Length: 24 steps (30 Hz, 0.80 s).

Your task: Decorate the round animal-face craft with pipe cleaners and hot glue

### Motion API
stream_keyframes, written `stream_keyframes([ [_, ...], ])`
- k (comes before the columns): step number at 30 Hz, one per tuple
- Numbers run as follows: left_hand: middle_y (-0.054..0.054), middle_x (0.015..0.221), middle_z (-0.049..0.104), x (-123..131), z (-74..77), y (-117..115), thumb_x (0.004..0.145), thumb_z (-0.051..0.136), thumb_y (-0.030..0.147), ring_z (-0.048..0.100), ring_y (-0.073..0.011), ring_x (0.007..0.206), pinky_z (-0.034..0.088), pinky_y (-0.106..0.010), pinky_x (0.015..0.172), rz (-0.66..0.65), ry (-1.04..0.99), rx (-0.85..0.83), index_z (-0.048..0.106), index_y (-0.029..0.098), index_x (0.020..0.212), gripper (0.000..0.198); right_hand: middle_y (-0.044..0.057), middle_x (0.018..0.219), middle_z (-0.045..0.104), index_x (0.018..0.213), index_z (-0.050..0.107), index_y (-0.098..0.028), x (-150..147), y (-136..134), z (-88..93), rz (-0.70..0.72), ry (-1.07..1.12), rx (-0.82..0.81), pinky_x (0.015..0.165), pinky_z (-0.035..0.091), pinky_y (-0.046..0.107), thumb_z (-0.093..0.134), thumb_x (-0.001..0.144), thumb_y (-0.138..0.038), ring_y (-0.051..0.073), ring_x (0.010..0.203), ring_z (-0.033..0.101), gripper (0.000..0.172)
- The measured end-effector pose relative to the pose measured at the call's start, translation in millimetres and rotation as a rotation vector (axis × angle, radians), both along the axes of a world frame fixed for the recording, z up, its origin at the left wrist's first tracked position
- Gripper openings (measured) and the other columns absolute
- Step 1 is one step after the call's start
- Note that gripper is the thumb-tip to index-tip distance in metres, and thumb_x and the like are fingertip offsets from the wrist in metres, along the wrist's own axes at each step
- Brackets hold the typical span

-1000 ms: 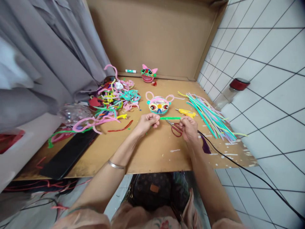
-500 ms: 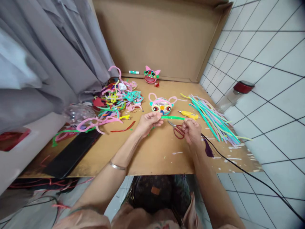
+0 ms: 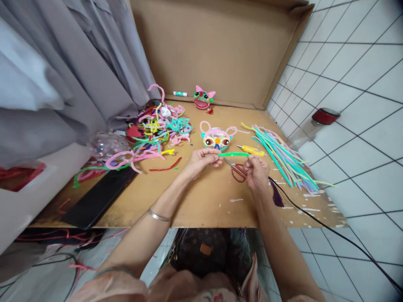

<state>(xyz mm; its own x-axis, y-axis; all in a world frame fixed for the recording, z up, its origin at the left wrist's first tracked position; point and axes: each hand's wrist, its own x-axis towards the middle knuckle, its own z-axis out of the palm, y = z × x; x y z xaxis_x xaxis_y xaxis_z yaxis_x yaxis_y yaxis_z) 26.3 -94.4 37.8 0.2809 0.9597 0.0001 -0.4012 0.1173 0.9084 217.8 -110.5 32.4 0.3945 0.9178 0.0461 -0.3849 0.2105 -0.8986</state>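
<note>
A short green pipe cleaner [image 3: 234,154] is stretched level between my two hands. My left hand [image 3: 206,160] pinches its left end, and my right hand [image 3: 257,170] closes on the right end. Just behind it sits a pipe-cleaner animal head [image 3: 217,139] with pink loop ears, red-brown eyes and an orange nose. Below the strip lie scissors with red handles [image 3: 238,172], partly covered by my right hand. A yellow glue gun [image 3: 252,151] rests beyond my right hand, its black cord [image 3: 302,209] running off to the lower right.
A tangled heap of pipe cleaners [image 3: 157,130] fills the left. Straight pipe cleaners [image 3: 283,157] lie at right, near a red-lidded jar [image 3: 315,121]. A finished pink-eared head [image 3: 203,98] and a glue stick [image 3: 180,94] stand at the back. A black slab [image 3: 97,199] lies front left.
The whole view has shifted slightly, moving everything a little to the right. Both hands keep hold of the green pipe cleaner, in nearly the same pose.
</note>
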Motion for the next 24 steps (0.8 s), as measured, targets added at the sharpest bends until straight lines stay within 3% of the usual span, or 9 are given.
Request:
stream_keyframes([
  [24,-0.006,0.073,0.074,4.6,-1.3,-0.5,0.058,0.086,0.038,0.065,-0.0118,0.06,0.052,-0.025,0.062,0.074,0.135,0.094,0.071,0.011,0.078,0.036,-0.009,0.045,0.045,0.058,0.053,-0.019,-1.2,0.3,-2.1,-0.073,-0.062,0.048,0.043,0.029,0.017,0.07,0.06,-0.027,0.004,0.043,0.036,0.018],
])
